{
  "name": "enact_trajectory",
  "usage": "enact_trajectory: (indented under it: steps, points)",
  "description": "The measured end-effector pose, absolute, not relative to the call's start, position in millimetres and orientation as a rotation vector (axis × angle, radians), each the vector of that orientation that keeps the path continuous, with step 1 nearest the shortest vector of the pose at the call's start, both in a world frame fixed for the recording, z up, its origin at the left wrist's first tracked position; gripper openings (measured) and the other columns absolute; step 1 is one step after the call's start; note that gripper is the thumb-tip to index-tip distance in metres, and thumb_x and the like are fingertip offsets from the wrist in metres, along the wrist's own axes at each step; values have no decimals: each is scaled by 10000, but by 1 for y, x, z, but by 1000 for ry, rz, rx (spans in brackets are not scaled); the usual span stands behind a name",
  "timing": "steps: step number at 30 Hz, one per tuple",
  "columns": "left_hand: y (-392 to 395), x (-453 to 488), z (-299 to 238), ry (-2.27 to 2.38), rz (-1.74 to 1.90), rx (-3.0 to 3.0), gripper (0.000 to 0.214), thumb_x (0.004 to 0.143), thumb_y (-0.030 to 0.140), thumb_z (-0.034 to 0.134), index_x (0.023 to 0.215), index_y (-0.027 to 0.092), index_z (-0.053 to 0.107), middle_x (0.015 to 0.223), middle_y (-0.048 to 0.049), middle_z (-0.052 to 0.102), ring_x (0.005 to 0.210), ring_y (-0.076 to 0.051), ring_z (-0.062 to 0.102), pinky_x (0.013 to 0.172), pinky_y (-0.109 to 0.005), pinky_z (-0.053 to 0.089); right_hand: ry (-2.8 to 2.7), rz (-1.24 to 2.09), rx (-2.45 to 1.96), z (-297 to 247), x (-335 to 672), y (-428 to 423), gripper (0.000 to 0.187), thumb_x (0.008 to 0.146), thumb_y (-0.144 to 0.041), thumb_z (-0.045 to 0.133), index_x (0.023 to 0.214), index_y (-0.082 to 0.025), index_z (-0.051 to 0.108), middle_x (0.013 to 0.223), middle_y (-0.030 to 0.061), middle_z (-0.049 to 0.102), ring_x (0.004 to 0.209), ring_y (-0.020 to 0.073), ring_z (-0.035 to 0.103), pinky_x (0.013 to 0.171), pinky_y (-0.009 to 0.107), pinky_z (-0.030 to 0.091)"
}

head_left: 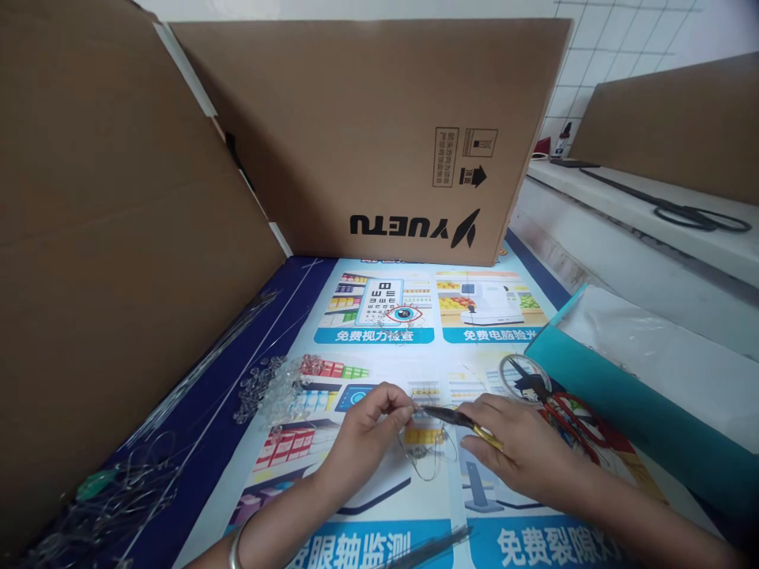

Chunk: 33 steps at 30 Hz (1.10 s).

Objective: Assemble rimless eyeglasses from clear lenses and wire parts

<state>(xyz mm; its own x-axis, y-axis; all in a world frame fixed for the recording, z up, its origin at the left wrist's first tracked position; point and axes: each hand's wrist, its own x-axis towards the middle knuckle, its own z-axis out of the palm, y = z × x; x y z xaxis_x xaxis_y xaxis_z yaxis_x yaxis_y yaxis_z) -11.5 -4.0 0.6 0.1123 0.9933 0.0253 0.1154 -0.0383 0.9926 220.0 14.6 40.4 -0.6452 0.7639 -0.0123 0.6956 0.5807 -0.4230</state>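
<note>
My left hand (371,427) pinches a thin wire between thumb and fingertips, near the middle of the table. The wire (428,479) hangs below the fingers in loose loops, with a small clear piece among them. My right hand (515,446) is closed round pliers with yellow handles (454,416). Their dark jaws point left and meet the wire at my left fingertips; the exact grip there is too small to make out. Left of my hands lies a pile of clear beads (278,391), with a few reddish ones at its edge.
Red-handled scissors (578,419) and a clear ring-shaped roll (503,381) lie beside a teal box (628,407) at right. Tangled wires (136,482) lie at lower left, thin strips (436,545) in front. Cardboard panels (356,142) stand behind and left. Black scissors (688,213) rest on a ledge.
</note>
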Motion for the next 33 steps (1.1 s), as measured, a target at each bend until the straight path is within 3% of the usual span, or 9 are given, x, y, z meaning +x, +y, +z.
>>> enact_trajectory:
  steps: [9,24,33]
  points:
    - [-4,-10,-5,1249,1154,1395,105,863,244,480,793,184,531,678,-3,598,697,-144,543,681,-263,407,-2834,214,-1107,51,211,31,328,872,-369,445,1114,-179,558,914,123,582,902,259,505,784,397,382]
    - [-1,-21,-10,1025,1309,1754,146,850,79,482,819,195,564,732,-15,610,895,-168,560,775,-295,432,-2826,117,-1032,56,221,28,295,867,-356,465,1099,-196,548,932,82,573,891,229,503,784,381,403]
    - [0,-23,-7,946,1306,1995,201,809,4,512,849,189,577,788,-25,601,813,-139,549,706,-252,431,-2862,148,-968,56,222,31,297,871,-365,454,1080,-181,556,938,87,575,894,235,497,796,396,398]
